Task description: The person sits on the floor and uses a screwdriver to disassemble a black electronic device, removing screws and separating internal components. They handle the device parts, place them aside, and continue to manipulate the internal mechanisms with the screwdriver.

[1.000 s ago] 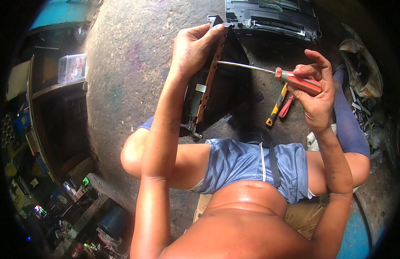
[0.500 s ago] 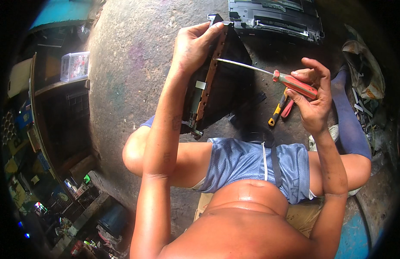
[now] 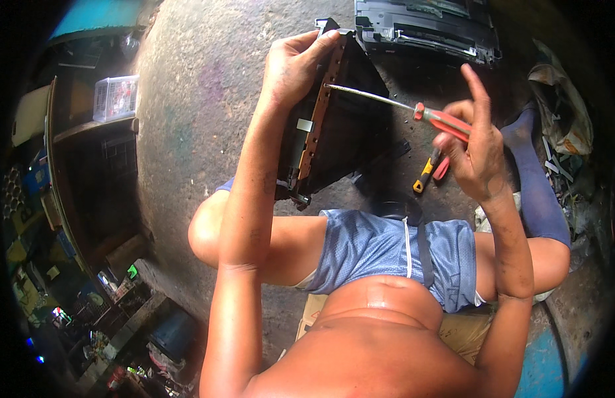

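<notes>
My left hand grips the far end of a long black plastic machine part, held tilted over the floor. A copper-brown strip with several small holes runs along the part's edge. In my right hand is a screwdriver with a red and clear handle, its index finger raised off it. The screwdriver's thin metal shaft points left, and its tip meets the copper-brown strip below my left hand. Whether the tip sits on a screw is too small to tell.
A grey-black machine casing lies on the floor at the far side. Near my right knee are a yellow-and-black handled tool and a red handle. A sack slumps at right. A white basket stands on a wooden shelf at left.
The black part and my left hand have shifted slightly left and nearer the far side. My right hand has turned on the screwdriver handle, with its index finger now extended. The tip stays on the strip.
</notes>
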Available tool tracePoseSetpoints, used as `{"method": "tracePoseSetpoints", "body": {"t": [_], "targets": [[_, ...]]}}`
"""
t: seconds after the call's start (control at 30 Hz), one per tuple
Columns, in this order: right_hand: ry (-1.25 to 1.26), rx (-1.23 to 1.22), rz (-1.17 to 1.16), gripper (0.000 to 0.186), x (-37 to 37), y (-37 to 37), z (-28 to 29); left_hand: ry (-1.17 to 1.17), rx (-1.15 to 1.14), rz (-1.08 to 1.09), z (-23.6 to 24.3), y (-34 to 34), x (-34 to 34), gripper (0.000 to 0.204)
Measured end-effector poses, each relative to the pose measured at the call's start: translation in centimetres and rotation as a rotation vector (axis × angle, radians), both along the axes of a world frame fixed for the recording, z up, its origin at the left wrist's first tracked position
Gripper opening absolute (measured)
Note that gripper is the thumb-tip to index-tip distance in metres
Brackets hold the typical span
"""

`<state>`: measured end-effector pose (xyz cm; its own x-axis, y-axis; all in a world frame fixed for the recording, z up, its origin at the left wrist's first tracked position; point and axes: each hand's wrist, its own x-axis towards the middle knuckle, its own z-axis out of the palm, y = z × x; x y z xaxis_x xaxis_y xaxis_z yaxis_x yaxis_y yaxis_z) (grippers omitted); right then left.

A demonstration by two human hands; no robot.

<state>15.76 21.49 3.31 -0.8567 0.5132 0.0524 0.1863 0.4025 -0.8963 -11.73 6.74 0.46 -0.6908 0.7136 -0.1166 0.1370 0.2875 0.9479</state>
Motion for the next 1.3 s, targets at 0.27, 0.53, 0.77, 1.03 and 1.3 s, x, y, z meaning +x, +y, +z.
{"method": "tracePoseSetpoints", "body": {"t": [0.27, 0.53, 0.77, 1.03, 1.3], "targets": [[0.385, -0.031, -0.039, 0.066, 0.2, -1.1, -1.8, 0.005, 0.019, -0.043, -0.1, 0.4, 0.1, 0.036], [0.204, -0.161, -0.044, 0.075, -0.6, -0.1, -0.7, -0.029, -0.003, -0.020, 0.5, 0.5, 0.8, 0.034], [0.306, -0.099, -0.114, 0.075, -0.2, -0.3, 0.2, 0.008, -0.048, 0.004, -0.4, 1.2, 1.3, 0.036], [-0.040, 0.049, 0.166, 0.048, -0.3, 1.6, 1.1, 0.018, -0.106, 0.015, 0.9, 1.1, 1.7, 0.040], [-0.107, 0.396, 0.055, 0.048, -1.4, 0.5, 3.3, 0.003, -0.074, 0.012, 1.6, 1.4, 2.4, 0.040]]}}
